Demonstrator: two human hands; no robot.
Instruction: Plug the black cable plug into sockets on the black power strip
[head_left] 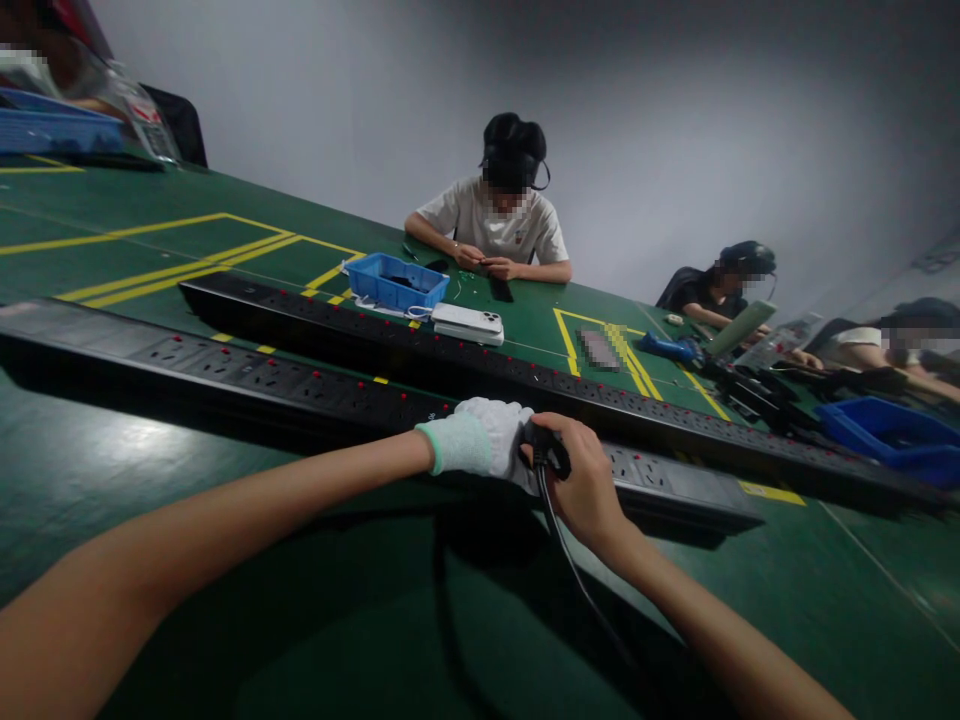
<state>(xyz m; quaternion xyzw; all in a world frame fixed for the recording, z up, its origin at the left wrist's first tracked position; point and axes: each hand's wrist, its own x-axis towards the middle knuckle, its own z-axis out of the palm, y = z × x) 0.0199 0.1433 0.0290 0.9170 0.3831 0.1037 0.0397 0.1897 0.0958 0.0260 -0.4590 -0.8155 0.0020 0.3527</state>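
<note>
Two long black power strips lie roughly side by side across the green table, with red marks along their rows of sockets. My left hand [487,436], in a white glove with a mint cuff, is closed around the middle of the near power strip [330,388]. Bare and closed, my right hand [581,475] grips a black power plug [551,452] at the strip's top, just beside the glove. From the plug a black cable [574,560] hangs toward me. Whether the plug's pins sit in a socket is hidden. The far power strip [637,400] lies just beyond.
Past the strips are a blue bin [397,283] with dark parts and a white phone [469,322]. Another blue bin [892,430] stands at right. A person [495,220] works across the table; others sit at both sides. Yellow tape lines [172,265] mark the table.
</note>
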